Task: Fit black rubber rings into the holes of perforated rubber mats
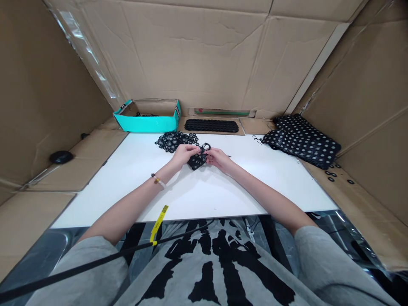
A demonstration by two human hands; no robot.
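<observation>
A small piece of black cloth with pale dots (197, 160) is held up between my two hands over the white tabletop. My left hand (184, 154) pinches its upper left edge. On the other side, my right hand (219, 159) has its fingers closed at the right edge. A black ring (207, 146) stands out at the top of the cloth, between the fingertips; whether it is joined to the cloth I cannot tell. Just behind my left hand lies a heap of small black rings (172, 141).
A turquoise-fronted box (146, 124) with black rings inside stands at the back left. Beside it is a black ridged pad (211, 125). Dotted black cloth (306, 140) is piled at the back right, with loose rings (331, 174) nearby. Cardboard walls (191, 55) enclose the white table (255, 187).
</observation>
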